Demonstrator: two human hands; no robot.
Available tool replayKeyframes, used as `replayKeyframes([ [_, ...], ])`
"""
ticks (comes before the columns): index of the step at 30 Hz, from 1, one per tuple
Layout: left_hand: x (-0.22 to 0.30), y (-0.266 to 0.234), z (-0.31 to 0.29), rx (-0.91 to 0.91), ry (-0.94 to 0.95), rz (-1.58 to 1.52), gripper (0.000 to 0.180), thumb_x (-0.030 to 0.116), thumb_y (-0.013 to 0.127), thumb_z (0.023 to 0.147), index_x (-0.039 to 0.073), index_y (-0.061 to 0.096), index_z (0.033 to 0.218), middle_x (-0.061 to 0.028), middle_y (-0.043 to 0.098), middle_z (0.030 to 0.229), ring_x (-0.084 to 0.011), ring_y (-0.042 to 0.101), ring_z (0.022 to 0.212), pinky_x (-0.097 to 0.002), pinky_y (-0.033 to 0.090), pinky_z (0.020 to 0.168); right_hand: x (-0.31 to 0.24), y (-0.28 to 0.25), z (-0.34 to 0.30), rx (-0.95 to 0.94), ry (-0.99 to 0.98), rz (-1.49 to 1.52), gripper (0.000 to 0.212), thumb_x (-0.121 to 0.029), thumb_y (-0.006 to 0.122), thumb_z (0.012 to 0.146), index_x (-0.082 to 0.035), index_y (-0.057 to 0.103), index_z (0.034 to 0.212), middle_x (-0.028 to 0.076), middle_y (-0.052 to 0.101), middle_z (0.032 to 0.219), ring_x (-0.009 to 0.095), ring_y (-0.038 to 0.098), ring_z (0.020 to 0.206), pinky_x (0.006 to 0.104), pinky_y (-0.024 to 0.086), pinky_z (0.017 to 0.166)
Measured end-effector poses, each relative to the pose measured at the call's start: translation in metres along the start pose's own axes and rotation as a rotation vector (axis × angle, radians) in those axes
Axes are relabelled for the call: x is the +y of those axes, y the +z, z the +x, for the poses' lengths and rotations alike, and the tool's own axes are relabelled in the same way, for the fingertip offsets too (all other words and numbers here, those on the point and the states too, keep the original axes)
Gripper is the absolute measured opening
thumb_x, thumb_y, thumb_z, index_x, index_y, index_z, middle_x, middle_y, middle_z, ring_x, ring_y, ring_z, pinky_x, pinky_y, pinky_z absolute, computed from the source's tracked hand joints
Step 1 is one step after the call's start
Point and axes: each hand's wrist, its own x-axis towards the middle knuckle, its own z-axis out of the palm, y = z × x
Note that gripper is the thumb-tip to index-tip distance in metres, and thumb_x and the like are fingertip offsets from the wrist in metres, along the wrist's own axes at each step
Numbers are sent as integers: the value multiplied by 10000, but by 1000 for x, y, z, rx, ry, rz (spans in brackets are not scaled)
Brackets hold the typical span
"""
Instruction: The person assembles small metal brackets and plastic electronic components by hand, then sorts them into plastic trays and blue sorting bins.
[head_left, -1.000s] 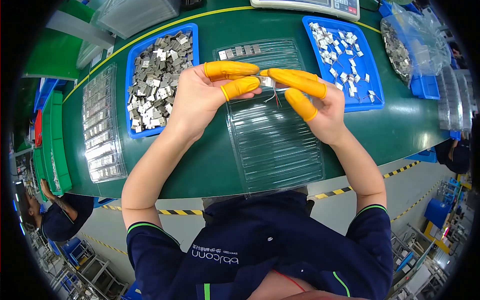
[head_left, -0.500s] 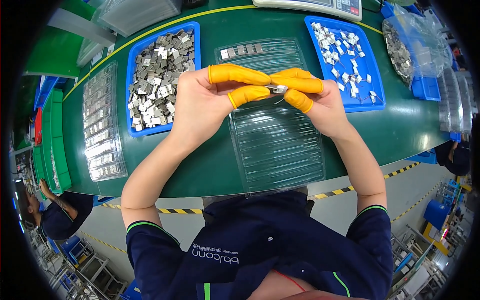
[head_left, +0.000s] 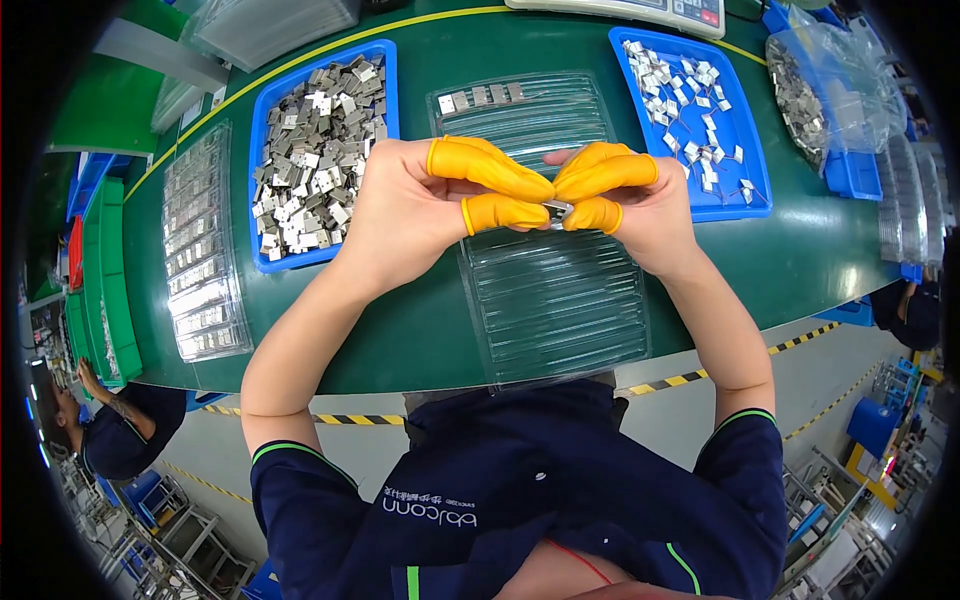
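Observation:
Yellow finger cots cover the thumbs and forefingers of both hands. My left hand (head_left: 415,220) and my right hand (head_left: 645,205) meet above a clear ribbed plastic tray (head_left: 560,310). Pinched between their fingertips is a small metal connector shell (head_left: 558,211), mostly hidden by the cots. Whether a white piece sits inside it I cannot tell. Several similar shells (head_left: 481,97) lie in a row in the far end of the clear tray. At the left, a blue tray (head_left: 393,95) is heaped with metal shells. A second blue tray (head_left: 745,160) at the right holds small white pieces with thin leads.
Another clear tray (head_left: 205,250) filled with shells lies at the far left of the green table (head_left: 330,355). A scale (head_left: 680,12) stands at the back. Plastic bags (head_left: 840,90) and stacked trays (head_left: 905,200) crowd the right. A co-worker (head_left: 125,425) is at the left.
The white piece that showed at my right fingertips is now out of sight. My fingertips have closed in together, and the metal shell has tilted toward me.

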Motion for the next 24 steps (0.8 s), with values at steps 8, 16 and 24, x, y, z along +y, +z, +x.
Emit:
replayKeyframes([
  [8,-6,8,1,178,-47,18,169,-13,663,756,-48,648,921,-103,651,897,-153,636,798,-242,517,762,2,0,7,94,-52,-250,185,-43,716,709,-22,677,888,61,654,877,170,592,884,282,452,818],
  [16,25,-39,12,608,306,225,234,138,590,839,-24,631,1003,-84,661,887,-115,610,838,-235,486,732,5,-21,54,207,-362,-1278,154,-108,684,711,-48,672,852,84,607,818,244,575,791,325,476,710],
  [24,23,-86,10,730,391,212,287,81,419,910,-56,530,1135,-160,604,1064,-240,605,984,-282,482,826,24,-19,64,176,-363,-1663,120,-100,693,658,-46,687,766,65,601,830,239,555,795,351,459,743],
])
